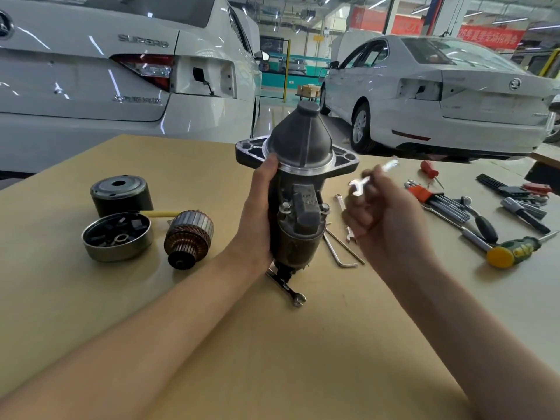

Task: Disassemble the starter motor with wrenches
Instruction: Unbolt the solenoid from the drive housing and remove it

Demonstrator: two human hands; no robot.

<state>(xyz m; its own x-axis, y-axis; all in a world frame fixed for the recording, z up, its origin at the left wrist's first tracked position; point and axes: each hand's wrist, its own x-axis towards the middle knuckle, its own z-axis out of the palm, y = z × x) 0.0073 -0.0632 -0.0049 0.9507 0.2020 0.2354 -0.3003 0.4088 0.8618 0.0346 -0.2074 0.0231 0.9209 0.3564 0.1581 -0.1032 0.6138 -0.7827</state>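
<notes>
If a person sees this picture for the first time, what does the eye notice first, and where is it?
First comes the starter motor, held upright at the centre by the left hand. Beside it the right hand holds a small wrench, blurred. On the table, at the left, lie removed parts, among them the copper armature.

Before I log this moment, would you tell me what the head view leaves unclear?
- Small silver wrench in the right hand: motion-blurred, size unreadable.
- Grey starter motor: left side covered by the left hand; base hidden.
- Flat wrench on the table: upper end under the motor.
</notes>
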